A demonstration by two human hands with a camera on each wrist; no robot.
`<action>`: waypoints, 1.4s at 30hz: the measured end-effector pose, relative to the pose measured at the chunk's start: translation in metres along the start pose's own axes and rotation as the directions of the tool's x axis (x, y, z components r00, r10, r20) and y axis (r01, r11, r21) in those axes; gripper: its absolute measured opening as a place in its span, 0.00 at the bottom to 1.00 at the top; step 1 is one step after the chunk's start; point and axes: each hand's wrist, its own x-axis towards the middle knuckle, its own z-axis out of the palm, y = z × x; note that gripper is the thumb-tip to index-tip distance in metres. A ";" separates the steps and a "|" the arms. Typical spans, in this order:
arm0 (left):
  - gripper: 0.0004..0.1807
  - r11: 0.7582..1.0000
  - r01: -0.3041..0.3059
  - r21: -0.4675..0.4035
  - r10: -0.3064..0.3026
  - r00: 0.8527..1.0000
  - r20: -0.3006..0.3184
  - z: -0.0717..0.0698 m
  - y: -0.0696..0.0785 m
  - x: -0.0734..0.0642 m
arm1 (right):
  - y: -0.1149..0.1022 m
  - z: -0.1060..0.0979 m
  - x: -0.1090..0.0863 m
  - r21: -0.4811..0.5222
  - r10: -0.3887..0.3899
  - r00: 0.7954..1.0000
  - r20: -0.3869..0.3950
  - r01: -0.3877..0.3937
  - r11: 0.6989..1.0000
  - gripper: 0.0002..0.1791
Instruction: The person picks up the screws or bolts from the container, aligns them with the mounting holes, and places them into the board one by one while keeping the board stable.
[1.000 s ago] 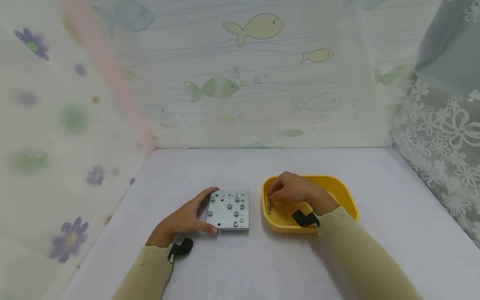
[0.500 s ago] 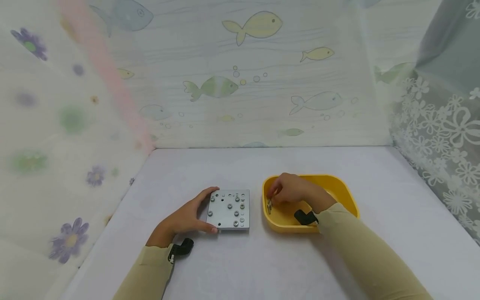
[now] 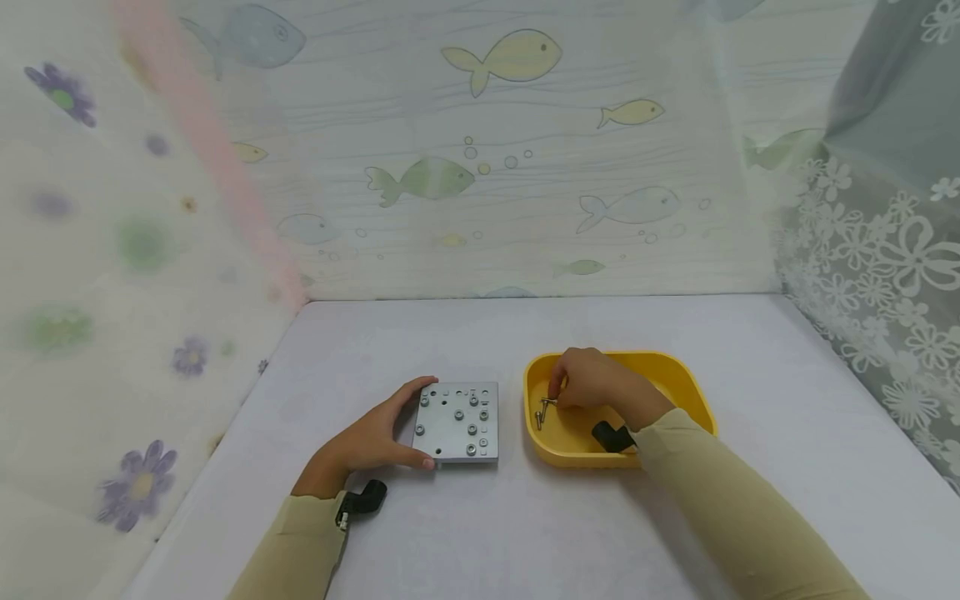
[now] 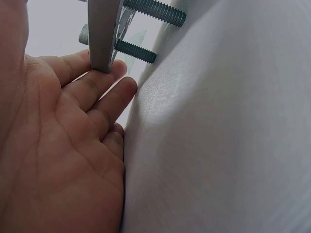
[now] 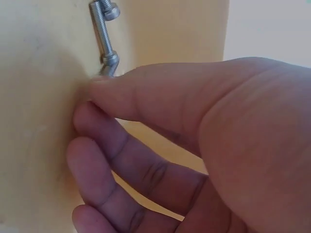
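Observation:
My left hand (image 3: 369, 437) holds a square silver metal plate (image 3: 446, 430) by its left side, with the thumb at the near edge and fingers at the far edge. Several socket-head bolts (image 3: 459, 414) stand in its holes. Below the plate, threaded bolt shanks (image 4: 154, 11) stick out in the left wrist view. My right hand (image 3: 596, 382) is down inside the yellow tray (image 3: 581, 459). Its thumb and forefinger pinch a bolt (image 5: 108, 73), mostly hidden behind the thumb tip. Loose bolts (image 5: 101, 30) lie right beside the fingertips on the tray floor.
A white cloth (image 3: 465, 533) covers the table. Behind it hangs a curtain (image 3: 525, 225) printed with fish, and flowered sheets close in both sides. Each wrist carries a small black camera (image 3: 367, 497).
The right hand's fingertips have shifted slightly right in the tray, and the bolts there have spread apart, one reaching to the fingers. The left hand and plate have stayed put.

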 end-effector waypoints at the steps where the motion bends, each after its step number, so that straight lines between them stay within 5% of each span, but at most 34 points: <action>1: 0.70 1.000 0.001 -0.003 -0.001 1.000 0.000 0.000 0.000 0.000 | 0.000 0.000 0.000 -0.005 -0.001 1.000 0.000 0.001 1.000 0.08; 33: 0.70 0.999 0.036 0.009 -0.036 0.999 -0.005 0.002 0.004 -0.003 | -0.007 0.000 -0.004 -0.062 0.072 0.996 0.053 -0.069 0.996 0.07; 42: 0.69 1.000 0.007 -0.003 -0.007 1.000 -0.003 0.001 0.002 -0.002 | 0.001 -0.006 -0.008 0.080 0.025 0.999 0.027 -0.027 0.996 0.05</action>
